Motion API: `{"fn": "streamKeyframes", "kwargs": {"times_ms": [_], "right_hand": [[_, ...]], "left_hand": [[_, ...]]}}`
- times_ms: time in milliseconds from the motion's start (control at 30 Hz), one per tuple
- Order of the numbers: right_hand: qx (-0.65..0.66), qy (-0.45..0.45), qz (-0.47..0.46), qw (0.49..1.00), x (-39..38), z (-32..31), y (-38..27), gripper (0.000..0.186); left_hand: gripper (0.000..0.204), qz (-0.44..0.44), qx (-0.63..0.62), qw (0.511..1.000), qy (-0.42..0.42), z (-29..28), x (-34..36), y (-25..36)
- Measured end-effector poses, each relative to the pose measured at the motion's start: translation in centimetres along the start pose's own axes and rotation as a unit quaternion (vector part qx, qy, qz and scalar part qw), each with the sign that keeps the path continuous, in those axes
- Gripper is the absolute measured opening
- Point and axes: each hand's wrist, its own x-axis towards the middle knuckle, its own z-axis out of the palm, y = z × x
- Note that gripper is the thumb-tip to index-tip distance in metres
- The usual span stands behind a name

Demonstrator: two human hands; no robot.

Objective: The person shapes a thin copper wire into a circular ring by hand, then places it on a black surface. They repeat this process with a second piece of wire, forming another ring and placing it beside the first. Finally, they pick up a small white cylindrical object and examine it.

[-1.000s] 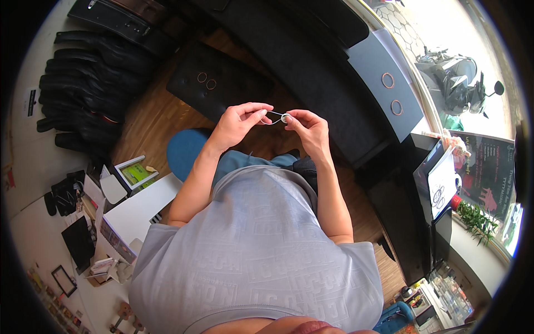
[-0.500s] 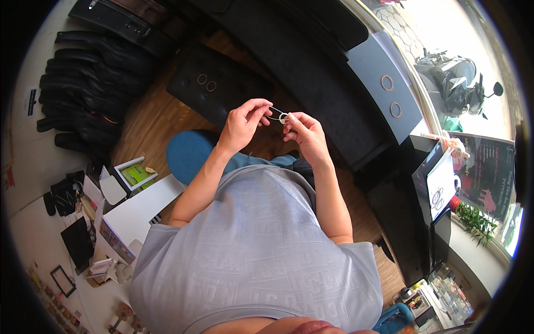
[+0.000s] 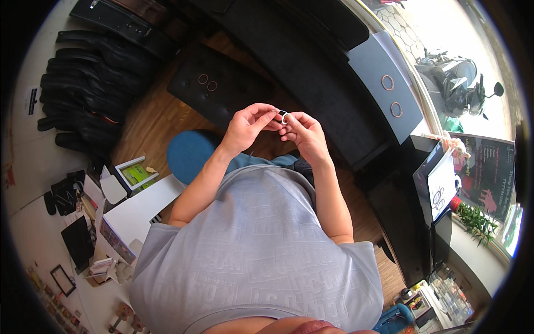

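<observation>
— So, what are the fingers doing?

— Both sets are pressed together on a small silvery metal ring (image 3: pixel 283 117). The left hand (image 3: pixel 248 126) pinches it from the left with thumb and fingertips, and the right hand (image 3: pixel 305 136) pinches it from the right. The two hands meet at the ring, held up in front of the person's chest, above the lap.

— Can you make out more about the ring?

— It is a thin loop, pale and shiny; anything finer is too small to tell.

— What lies just around the hands?

— Below them is the person's grey short-sleeved shirt (image 3: pixel 261 250) and a bit of blue jeans (image 3: pixel 267 161). Near left of the left forearm sits a round blue padded stool (image 3: pixel 189 155) on the wooden floor (image 3: pixel 150 119).

— And farther out?

— Beyond the hands, far from the person, is a black cushioned bench (image 3: pixel 222 89) with two small copper-coloured rings (image 3: pixel 207 83) lying on it side by side. To the far right a grey slanted panel (image 3: pixel 384 83) carries two larger copper-coloured rings (image 3: pixel 391 96), one above the other. At far left, black rubber tyres (image 3: pixel 89 94) are stacked in a row. At near left stands a white counter (image 3: pixel 139 214) with a small green-and-white box (image 3: pixel 133 173) beside it. A parked scooter (image 3: pixel 453 78) shows outside at the far right.
</observation>
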Motion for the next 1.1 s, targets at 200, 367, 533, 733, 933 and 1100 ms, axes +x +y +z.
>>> {"fn": "streamKeyframes", "kwargs": {"times_ms": [200, 367, 533, 733, 933, 1100], "right_hand": [[-0.05, 0.074, -0.055, 0.994, -0.4, 0.3, -0.1, 0.023], [-0.079, 0.076, -0.076, 0.991, -0.8, 1.1, -0.8, 0.021], [-0.079, 0.024, -0.103, 0.991, -0.7, 0.7, -0.2, 0.018], [-0.106, 0.059, -0.106, 0.987, -0.9, 1.3, -0.2, 0.015], [-0.161, 0.043, -0.064, 0.984, -1.2, 0.5, -0.6, 0.021], [-0.14, 0.041, -0.018, 0.989, -1.5, 1.0, -1.0, 0.023]], "left_hand": [[0.023, 0.03, 0.308, 0.951, 0.015, -0.1, -0.6, 2.0], [0.022, 0.15, 0.369, 0.917, 0.021, 0.1, -0.8, 1.8], [0.024, 0.18, 0.408, 0.895, 0.022, 0.9, -1.2, 1.5], [0.021, 0.186, 0.386, 0.904, 0.014, 1.2, -1.3, 0.7], [0.015, 0.12, 0.29, 0.948, 0.044, 1.5, -1.2, 0.3], [0.013, 0.031, 0.218, 0.975, 0.0, 0.3, -1.0, -0.6]]}}
